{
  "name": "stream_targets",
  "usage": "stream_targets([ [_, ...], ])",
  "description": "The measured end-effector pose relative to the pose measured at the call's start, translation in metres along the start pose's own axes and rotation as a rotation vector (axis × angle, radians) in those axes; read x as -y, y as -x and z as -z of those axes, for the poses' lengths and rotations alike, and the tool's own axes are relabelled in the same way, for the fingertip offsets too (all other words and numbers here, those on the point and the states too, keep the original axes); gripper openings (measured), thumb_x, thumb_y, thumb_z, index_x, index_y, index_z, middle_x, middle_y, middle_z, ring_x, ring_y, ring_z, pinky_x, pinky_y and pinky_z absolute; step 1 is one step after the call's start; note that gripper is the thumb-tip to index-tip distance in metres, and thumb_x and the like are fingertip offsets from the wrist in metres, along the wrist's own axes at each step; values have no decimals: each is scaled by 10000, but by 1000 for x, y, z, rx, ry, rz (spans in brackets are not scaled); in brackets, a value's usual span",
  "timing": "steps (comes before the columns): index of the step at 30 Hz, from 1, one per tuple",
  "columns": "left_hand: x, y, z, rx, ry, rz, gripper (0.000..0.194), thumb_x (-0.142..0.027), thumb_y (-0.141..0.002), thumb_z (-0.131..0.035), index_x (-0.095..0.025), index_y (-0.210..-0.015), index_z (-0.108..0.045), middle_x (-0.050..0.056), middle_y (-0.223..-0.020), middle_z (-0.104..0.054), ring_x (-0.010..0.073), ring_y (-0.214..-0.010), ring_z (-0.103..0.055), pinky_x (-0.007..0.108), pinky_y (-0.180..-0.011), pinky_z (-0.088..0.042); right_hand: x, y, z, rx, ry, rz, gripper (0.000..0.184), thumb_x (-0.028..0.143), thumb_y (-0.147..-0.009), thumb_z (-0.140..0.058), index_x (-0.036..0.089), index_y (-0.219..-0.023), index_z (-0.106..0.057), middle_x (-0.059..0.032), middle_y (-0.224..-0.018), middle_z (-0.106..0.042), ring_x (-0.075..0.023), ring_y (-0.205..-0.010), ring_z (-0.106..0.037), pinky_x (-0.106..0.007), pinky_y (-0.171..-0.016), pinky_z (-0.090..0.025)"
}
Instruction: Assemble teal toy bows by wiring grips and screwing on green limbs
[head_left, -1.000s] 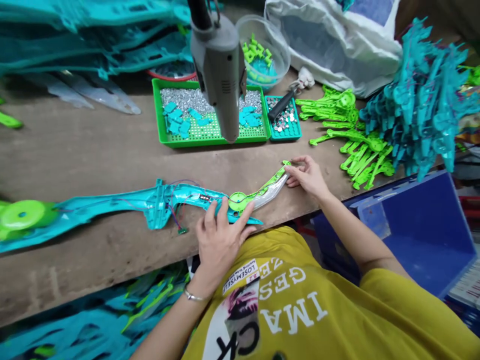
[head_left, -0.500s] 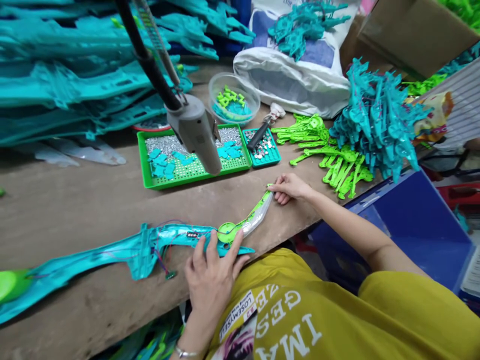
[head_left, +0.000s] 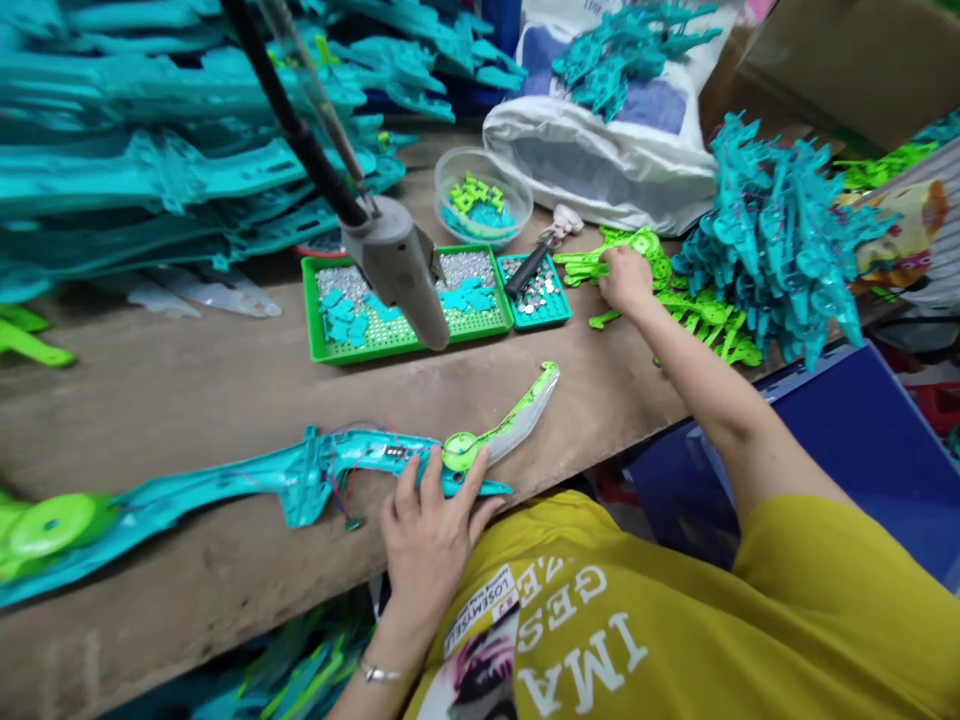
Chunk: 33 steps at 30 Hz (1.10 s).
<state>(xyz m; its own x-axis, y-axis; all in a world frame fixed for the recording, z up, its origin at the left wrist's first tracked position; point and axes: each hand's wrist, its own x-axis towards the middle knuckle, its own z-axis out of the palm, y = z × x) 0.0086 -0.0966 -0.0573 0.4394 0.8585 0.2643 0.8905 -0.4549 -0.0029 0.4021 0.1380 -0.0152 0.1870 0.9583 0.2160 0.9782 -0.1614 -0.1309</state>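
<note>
Turquoise plastic shell [head_left: 217, 483], long and narrow, lies on the brown workbench [head_left: 187, 390], starting at the left edge of the frame, where a round green part [head_left: 56, 525] sits on it. Its long axis rises gently rightward to a pointed tip just below the centre. Near its middle, thin wires lead to a small green circuit board [head_left: 352, 522] at the bench's front.

At lower centre, my left hand [head_left: 427, 530] rests on the shell's right end, fingers spread and extended, pressing lightly without gripping. Just beyond those fingertips, a slim green arm with a pale translucent blade [head_left: 521, 430] continues the line, bending up and to the right; nothing holds its far end.

Right of centre, well apart from the shell, my right hand [head_left: 628, 280] is at a pile of loose green arms [head_left: 712, 320], fingers curled downward; I cannot tell whether they grasp one. From these fingers, the shell's tip lies down and to the left, with bare bench between. My left hand is clearly the nearer one, touching it.
</note>
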Motion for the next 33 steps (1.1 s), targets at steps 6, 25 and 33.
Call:
stream_targets([
  [6, -4, -3, 3, 39, 61, 43, 655, -643, -926, -592, -418, -1532, -484, 207, -1477, -555, 424, -1345, -486, 511, -966, -426, -23, -4, -14, -130, 27, 63, 255, 196, -970, -441, 135, -1127, -632, -202, -1185, -637, -370, -1255, -512, -597, -1060, -392],
  [25, 0, 0, -3, -36, 70, 25, 716, -607, -941, -615, -408, -1590, -385, 202, -1489, -546, 414, -1358, -471, 485, -923, -429, -43, -1, 16, -263, -272, 56, 341, 330, -1067, -392, 162, -1227, -642, -121, -1227, -698, -201, -1188, -606, -393, -1074, -450],
  [33, -1, -1, -3, -28, 78, 27, 659, -573, -949, -624, -400, -1561, -450, 200, -1485, -547, 415, -1358, -468, 494, -922, -442, -56, 5, 24, -397, -269, 41, 398, 410, -1106, -292, 185, -1238, -593, -145, -1223, -698, -182, -1168, -594, -378, -1127, -410],
])
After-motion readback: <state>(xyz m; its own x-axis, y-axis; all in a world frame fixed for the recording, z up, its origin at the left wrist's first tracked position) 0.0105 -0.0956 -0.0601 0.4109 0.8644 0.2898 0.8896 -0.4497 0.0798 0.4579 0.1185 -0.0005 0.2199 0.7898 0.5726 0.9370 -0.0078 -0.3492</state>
